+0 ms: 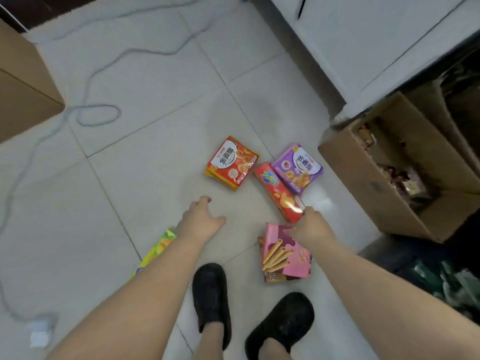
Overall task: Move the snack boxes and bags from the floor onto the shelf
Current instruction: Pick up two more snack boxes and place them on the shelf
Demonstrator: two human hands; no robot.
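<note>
Looking down, I saw snacks on the floor: an orange bag, a purple bag, a long red box and a pink box. My left hand hung open and held nothing. My right hand reached over the pink box; I think its fingertips touched the red box, but its grip I could not tell.

Five snack packs lie flat on the tiled floor.
Red-orange bag: lies farthest forward, tilted.
Purple bag: to its right, its corner overlapping the long red box, which lies diagonally.
Pink wafer-roll box: nearest the feet, resting on another pack.
Green-yellow pack: at left, partly hidden by a forearm.
</note>
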